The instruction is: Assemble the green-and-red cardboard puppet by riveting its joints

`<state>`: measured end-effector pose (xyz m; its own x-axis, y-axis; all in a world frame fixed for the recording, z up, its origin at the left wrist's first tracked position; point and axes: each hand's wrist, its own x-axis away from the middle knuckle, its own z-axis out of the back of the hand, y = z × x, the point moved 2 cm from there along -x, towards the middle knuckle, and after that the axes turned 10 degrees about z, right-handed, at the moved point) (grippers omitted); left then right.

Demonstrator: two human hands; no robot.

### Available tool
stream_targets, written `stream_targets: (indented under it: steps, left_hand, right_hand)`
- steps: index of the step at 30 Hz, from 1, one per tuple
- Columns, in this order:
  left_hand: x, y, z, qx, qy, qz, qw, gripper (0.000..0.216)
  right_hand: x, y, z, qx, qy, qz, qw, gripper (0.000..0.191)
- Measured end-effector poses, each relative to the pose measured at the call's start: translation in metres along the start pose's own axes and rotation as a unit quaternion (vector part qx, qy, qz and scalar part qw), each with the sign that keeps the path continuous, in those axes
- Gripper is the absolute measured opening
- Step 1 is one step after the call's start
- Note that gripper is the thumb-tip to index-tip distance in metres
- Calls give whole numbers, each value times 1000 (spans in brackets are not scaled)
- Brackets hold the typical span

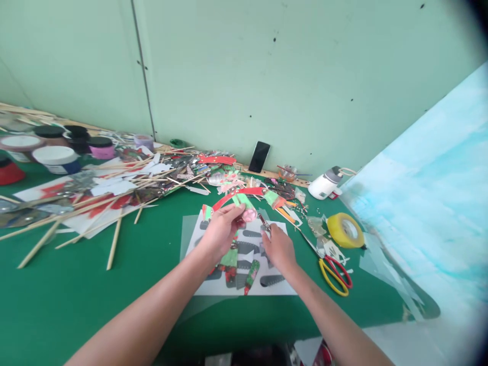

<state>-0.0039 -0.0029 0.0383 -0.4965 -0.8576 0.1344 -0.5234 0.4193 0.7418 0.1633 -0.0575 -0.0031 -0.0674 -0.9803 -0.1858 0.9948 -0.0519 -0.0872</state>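
My left hand [221,230] is closed, pinching a small pink paper piece [249,215] above a white printed sheet [244,254] with dark leaf-like shapes. A red curved paper strip [238,194] arcs just beyond the fingers. My right hand [279,247] is closed around a small metal tool [265,223] with a reddish handle, its tip near the pink piece. Green and red cut-out pieces [231,264] lie on the sheet under my hands.
Yellow-and-red scissors [334,273] and a yellow tape roll [345,230] lie to the right on the green table [76,295]. Several bamboo sticks [114,244], paint jars [57,157] and paper scraps crowd the left. A phone [259,156] leans on the wall beside a white bottle [324,184].
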Motion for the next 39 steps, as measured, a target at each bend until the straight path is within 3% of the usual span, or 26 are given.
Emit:
stream_targets:
  steps: [5, 8, 13, 17, 20, 25, 26, 28, 31, 34, 39]
  left_hand:
    - [1, -1, -3, -58, -26, 13, 998, 25]
    - [0, 0, -1, -76, -27, 15, 997, 25]
    - [-7, -7, 6, -115, -25, 40, 992, 25]
    - [-14, -18, 13, -161, -19, 62, 985, 26]
    - [-17, -22, 17, -171, -12, 62, 983, 27]
    - [-18, -24, 20, -191, -9, 59, 980, 27]
    - [-18, -24, 20, -194, -10, 60, 979, 28]
    - [-17, -24, 18, -194, -14, 65, 979, 27]
    - [-16, -24, 14, -190, -18, 74, 979, 26]
    - [-16, -25, 11, -204, -13, 81, 976, 26]
    - [-20, -28, 17, -223, 10, 98, 970, 25]
  right_hand:
    - [-30, 11, -13, 87, 24, 37, 995, 24]
    - [-38, 14, -25, 77, 23, 57, 995, 26]
    - [-38, 27, -33, -35, 49, 73, 996, 34]
    - [-34, 44, -18, -201, 164, 73, 963, 23]
    - [-32, 55, -6, -398, 191, 7, 897, 18]
    - [-33, 62, 0, -731, 124, -89, 665, 22]
    - [-34, 62, 1, -761, 97, -91, 635, 23]
    - [-34, 59, 2, -789, 54, -91, 605, 29]
    - [-32, 56, 3, -789, 40, -75, 608, 36]
    - [-30, 53, 3, -779, 22, -43, 625, 28]
    - [-28, 51, -2, -762, 19, -50, 645, 25]
